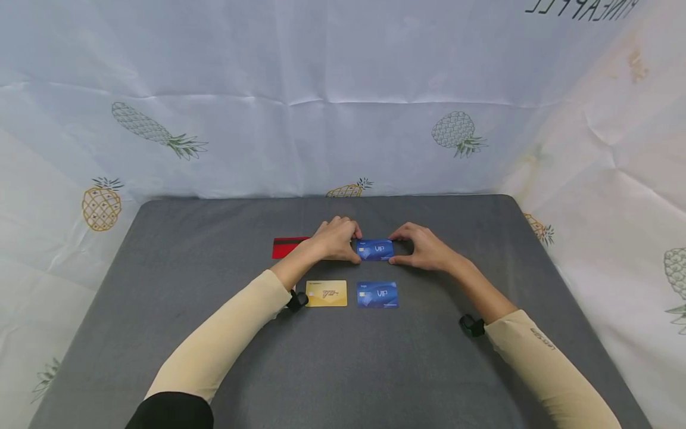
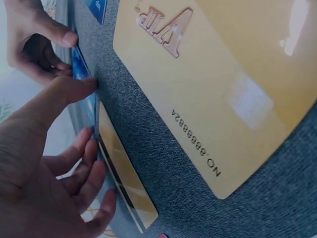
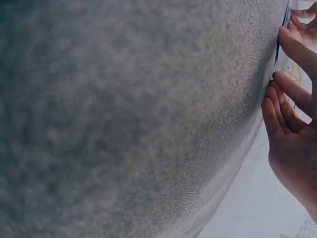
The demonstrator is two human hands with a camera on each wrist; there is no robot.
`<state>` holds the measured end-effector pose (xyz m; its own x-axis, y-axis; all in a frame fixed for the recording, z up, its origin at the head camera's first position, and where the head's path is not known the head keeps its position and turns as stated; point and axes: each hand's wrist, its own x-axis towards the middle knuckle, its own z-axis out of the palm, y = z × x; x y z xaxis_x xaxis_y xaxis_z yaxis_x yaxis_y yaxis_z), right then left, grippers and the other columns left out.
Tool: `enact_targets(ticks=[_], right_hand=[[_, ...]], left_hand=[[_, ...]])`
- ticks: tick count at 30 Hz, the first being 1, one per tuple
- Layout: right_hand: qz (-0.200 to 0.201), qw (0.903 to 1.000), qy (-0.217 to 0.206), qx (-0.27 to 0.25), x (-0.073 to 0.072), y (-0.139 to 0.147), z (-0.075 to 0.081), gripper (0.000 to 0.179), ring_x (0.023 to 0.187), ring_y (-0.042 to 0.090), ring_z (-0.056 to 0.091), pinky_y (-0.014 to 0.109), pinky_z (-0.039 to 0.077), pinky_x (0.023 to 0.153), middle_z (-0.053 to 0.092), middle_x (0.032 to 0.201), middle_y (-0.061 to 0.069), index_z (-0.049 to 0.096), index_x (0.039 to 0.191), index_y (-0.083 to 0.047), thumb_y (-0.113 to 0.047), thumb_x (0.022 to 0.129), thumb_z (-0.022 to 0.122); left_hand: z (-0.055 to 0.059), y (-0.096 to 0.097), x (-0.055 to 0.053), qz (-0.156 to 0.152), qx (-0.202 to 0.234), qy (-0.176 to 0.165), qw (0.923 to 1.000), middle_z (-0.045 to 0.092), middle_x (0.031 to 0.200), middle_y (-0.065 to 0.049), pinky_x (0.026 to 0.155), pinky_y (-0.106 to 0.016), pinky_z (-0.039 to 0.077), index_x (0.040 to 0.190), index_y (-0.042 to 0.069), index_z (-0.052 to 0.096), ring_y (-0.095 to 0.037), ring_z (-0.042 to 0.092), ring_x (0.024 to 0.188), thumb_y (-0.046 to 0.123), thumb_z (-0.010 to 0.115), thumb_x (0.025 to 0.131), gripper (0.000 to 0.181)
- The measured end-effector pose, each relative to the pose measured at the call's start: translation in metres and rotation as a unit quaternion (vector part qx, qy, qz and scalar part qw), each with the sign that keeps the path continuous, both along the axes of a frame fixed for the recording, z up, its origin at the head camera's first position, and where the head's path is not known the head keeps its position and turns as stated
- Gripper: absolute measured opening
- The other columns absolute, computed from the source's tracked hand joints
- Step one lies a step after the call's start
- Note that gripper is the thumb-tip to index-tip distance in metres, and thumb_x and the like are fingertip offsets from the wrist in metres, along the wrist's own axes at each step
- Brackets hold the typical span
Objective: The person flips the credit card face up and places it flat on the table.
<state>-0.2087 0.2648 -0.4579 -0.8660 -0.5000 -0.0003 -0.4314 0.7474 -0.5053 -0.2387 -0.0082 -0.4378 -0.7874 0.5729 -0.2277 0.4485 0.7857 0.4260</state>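
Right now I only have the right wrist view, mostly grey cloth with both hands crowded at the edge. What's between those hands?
Observer: In the head view, a blue VIP card, with the left hand at its left edge and the right hand at its right.
Operator: Anything on the cloth nearer the person?
Observer: Yes, straight below it in the head view lies a second blue card.
Operator: And close to the left hand's fingers?
Observer: The left wrist view shows a striped gold card beside them.
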Motion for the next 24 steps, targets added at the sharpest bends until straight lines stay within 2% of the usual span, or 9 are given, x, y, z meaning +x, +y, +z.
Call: enact_targets(ticks=[13,24], right_hand=[[-0.002,1.0,0.004,-0.001,0.0042,0.0006,-0.0023,0.057,0.122,0.035,0.068,0.057,0.055,0.107,0.07,0.132,0.019,0.073,0.134,-0.003,-0.029,0.088,0.091],[-0.003,0.9999,0.005,-0.009,0.003,-0.0011,-0.0042,0.058,0.124,0.036,0.067,0.058,0.054,0.109,0.069,0.134,0.02,0.071,0.137,-0.003,-0.028,0.089,0.09]], left_hand=[[-0.0013,0.0016,0.0037,0.015,0.007,-0.013,0.9998,0.065,0.133,-0.004,0.111,-0.05,0.043,0.133,0.016,0.069,-0.026,0.054,0.127,0.038,0.089,0.088,0.054],[-0.0027,-0.0001,0.0034,0.025,0.01,-0.008,0.9996,0.065,0.135,-0.004,0.113,-0.051,0.043,0.133,0.017,0.069,-0.026,0.054,0.129,0.039,0.09,0.087,0.055]])
